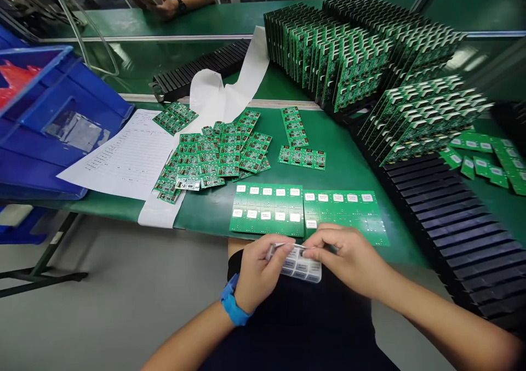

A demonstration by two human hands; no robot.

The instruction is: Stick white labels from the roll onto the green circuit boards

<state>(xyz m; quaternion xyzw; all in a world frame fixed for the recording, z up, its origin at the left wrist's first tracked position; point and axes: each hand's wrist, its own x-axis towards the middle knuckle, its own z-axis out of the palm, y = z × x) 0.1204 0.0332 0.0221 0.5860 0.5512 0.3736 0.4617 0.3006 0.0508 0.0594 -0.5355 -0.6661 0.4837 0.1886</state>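
Note:
My left hand (266, 264), with a blue band at the wrist, is closed on a sheet of white labels (301, 269) over my lap. The thumb and fingers of my right hand (341, 253) pinch at the sheet's upper right edge; whether a loose label is between them is hidden. Just beyond, two green circuit board panels lie side by side at the table's edge. The left panel (267, 201) bears two rows of white labels. On the right panel (345, 212) there is a labelled top row and one label at the left of the lower row.
Left of the panels lies a pile of circuit boards (205, 157) beside printed paper (123, 157) and a blue bin (61, 124). Racked boards (329, 58) stand at the back right, above a black slotted rack (464, 223). A person's hand (166, 5) is across the bench.

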